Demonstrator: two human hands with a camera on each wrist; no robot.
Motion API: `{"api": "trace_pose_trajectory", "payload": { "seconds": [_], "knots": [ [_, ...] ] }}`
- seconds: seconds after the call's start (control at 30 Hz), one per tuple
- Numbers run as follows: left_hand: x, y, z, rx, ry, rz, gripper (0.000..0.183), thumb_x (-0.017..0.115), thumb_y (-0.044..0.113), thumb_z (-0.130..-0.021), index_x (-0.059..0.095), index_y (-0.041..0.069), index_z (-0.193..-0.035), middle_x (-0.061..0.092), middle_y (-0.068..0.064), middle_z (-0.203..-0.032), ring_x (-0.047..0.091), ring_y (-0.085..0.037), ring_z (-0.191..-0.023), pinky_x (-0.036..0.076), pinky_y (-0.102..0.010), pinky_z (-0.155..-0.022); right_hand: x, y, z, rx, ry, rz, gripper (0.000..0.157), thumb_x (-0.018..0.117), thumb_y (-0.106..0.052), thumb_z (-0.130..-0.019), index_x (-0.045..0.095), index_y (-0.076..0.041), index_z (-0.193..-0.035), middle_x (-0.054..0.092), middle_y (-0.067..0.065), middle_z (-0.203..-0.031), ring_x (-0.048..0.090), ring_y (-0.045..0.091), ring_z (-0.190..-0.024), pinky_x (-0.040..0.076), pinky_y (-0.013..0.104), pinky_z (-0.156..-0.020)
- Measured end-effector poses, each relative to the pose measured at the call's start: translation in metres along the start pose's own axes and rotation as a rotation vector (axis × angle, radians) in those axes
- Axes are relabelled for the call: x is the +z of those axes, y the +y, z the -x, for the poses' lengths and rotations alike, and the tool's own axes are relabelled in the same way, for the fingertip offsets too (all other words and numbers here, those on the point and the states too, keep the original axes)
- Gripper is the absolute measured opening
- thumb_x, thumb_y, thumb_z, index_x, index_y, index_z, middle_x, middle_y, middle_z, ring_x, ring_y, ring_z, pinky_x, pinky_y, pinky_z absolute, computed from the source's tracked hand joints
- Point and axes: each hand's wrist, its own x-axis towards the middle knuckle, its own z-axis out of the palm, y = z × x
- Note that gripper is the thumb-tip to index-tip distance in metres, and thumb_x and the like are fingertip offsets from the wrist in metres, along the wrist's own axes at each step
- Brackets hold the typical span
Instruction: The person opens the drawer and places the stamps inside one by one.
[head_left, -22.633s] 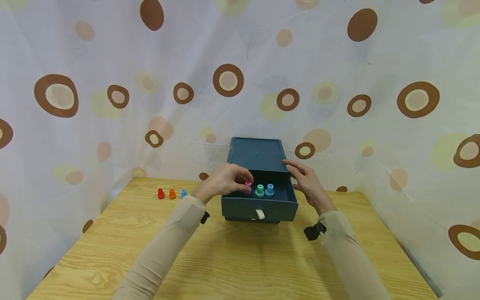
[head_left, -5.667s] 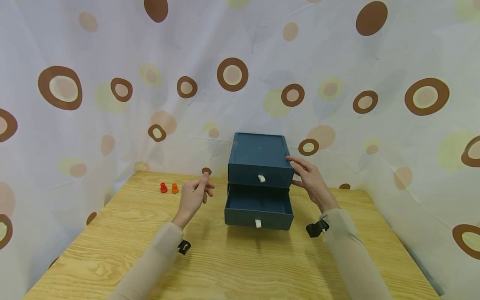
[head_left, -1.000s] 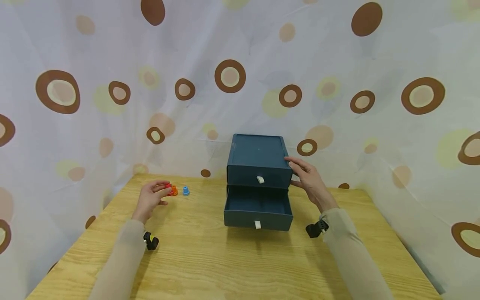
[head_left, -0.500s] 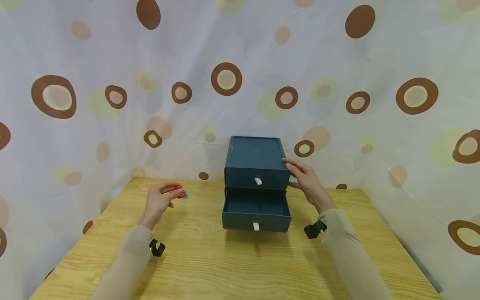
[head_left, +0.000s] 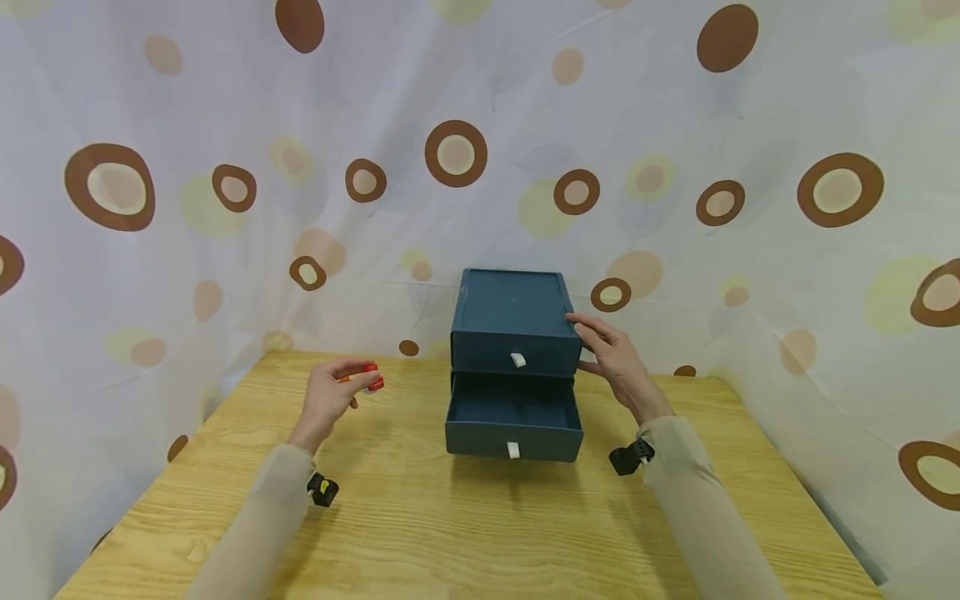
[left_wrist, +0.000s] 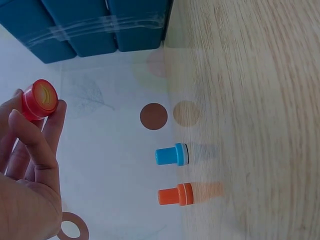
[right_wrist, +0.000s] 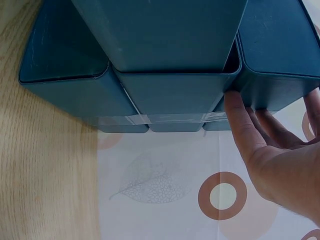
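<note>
My left hand (head_left: 327,396) pinches a red toy stamp (head_left: 375,379) between thumb and fingers, above the table's back left. Its round face, with a yellow mark, shows in the left wrist view. Close by on the table stand a blue stamp (left_wrist: 170,156) and an orange stamp (left_wrist: 175,195), mostly hidden by the hand in the head view. At the back centre is a dark blue drawer unit (head_left: 513,304), its middle drawer (head_left: 513,439) pulled out. No item shows in that drawer. My right hand (head_left: 618,367) rests against the unit's upper right side, fingers extended.
The wooden table (head_left: 420,533) carries the unit near its back edge. A spotted curtain (head_left: 660,108) hangs behind and at both sides. Clear tape (right_wrist: 175,117) joins the stacked drawer boxes. White tabs (head_left: 518,360) mark the drawer fronts.
The top drawer, open earlier with pink, green and blue stamps, is now closed and the middle one out. My left hand has lifted the red stamp and moved rightward; my right hand stays.
</note>
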Motion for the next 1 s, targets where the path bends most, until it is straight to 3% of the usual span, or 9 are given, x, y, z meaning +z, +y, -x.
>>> {"api": "trace_pose_trajectory", "payload": {
  "seconds": [0.47, 0.73, 1.0],
  "knots": [
    [0.013, 0.010, 0.004, -0.008, -0.023, 0.014, 0.035, 0.079, 0.024, -0.084, 0.073, 0.008, -0.114, 0.075, 0.000, -0.104, 0.063, -0.009, -0.068, 0.042, -0.022, -0.046, -0.002, 0.003, 0.001, 0.000, -0.005, -0.009, 0.054, 0.048, -0.041, -0.103, 0.042, -0.014, -0.149, 0.021, 0.008, -0.163, 0.021, 0.036, -0.149, 0.035, 0.059, -0.110],
    [0.027, 0.018, 0.008, 0.022, -0.035, 0.057, 0.038, 0.082, 0.027, -0.082, 0.073, 0.005, -0.113, 0.075, 0.002, -0.099, 0.064, -0.009, -0.071, 0.046, -0.024, -0.048, -0.002, 0.000, 0.000, -0.003, 0.006, 0.018, 0.053, 0.047, -0.040, -0.104, 0.042, -0.014, -0.149, 0.023, 0.008, -0.162, 0.022, 0.036, -0.149, 0.036, 0.059, -0.109],
    [0.042, 0.028, 0.014, 0.098, -0.074, 0.030, 0.034, 0.079, 0.025, -0.084, 0.073, 0.005, -0.111, 0.074, -0.010, -0.102, 0.062, -0.010, -0.069, 0.046, -0.024, -0.049, 0.000, 0.000, 0.000, 0.004, 0.007, 0.006, 0.052, 0.046, -0.039, -0.104, 0.042, -0.013, -0.150, 0.023, 0.010, -0.162, 0.022, 0.037, -0.149, 0.036, 0.059, -0.109]
  ]
}}
